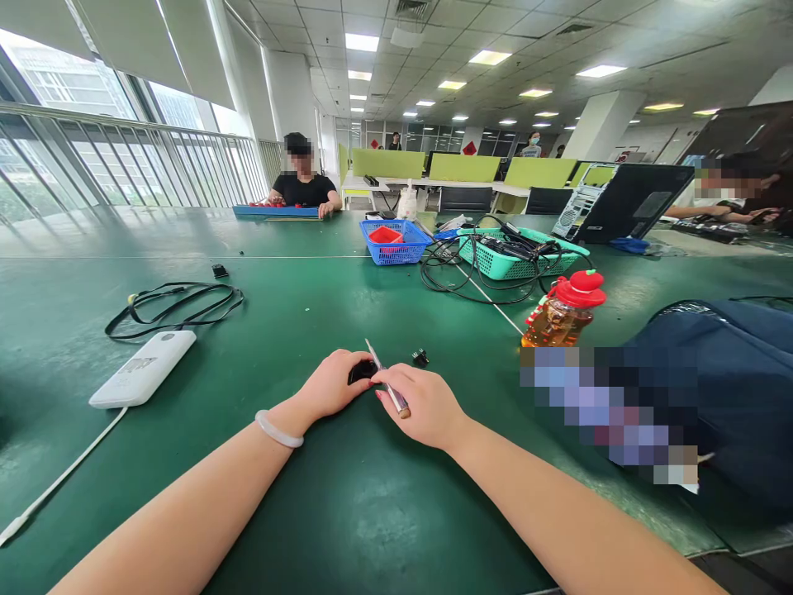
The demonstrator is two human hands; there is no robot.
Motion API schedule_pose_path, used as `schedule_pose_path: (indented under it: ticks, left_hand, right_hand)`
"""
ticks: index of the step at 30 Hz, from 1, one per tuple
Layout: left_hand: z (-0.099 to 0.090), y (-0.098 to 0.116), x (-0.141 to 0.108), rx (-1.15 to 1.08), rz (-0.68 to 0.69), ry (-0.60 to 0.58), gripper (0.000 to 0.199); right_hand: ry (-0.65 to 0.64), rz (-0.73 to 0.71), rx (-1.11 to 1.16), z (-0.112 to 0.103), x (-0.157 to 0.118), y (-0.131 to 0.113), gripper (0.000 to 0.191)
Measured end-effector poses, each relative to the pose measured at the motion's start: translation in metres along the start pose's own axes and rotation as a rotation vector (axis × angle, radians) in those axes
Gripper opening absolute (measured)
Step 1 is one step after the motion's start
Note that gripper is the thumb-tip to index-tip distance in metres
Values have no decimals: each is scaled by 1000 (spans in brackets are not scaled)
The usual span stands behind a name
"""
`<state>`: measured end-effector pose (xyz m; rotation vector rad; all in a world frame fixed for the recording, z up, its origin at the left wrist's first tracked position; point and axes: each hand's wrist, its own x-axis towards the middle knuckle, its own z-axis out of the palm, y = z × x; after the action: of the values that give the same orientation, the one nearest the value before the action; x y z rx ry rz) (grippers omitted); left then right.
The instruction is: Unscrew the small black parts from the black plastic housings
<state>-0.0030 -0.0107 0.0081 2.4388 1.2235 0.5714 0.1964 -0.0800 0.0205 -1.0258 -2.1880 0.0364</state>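
My left hand [335,383], with a pale bracelet [278,430] at the wrist, is closed around a small black part [362,371] on the green table [365,512]. Touching or nearly touching it from the right, my right hand [427,405] holds a slim screwdriver [392,395]. Its thin metal tip points up and away to the left, above the black part, and its handle end slants back toward me. Fingers hide much of the black part. Just beyond my right hand lies a small black piece with metal prongs [420,357].
At left are a white power bank [145,369] with a cable and a looped black strap [170,310]. Ahead stand a blue basket [396,252] and a green basket [496,264] of cables. A red-capped bottle [561,314] and dark bag [743,388] are at right. People sit at the far side.
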Motion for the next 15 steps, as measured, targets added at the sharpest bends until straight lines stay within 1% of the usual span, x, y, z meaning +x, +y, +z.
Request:
schedule_pose_path:
  ticks: [2,3,7,9,12,15]
  left_hand:
    - [0,0,0,6,14,-2,35]
    - [0,0,0,6,14,0,34]
    - [-1,0,0,-2,-4,-4,38]
    - [-1,0,0,-7,-13,-7,37]
    - [-1,1,-1,-8,-18,-2,36]
    - [-2,1,-1,-9,-17,1,35]
  right_hand:
    - [11,40,65,0,0,-1,18]
    - [21,82,120,-1,1,-2,18]
    - [79,363,414,-3,4,2,28]
    - [125,472,538,-3,5,7,33]
    - [179,583,661,-1,6,15,37]
    - [177,664,722,3,7,20,41]
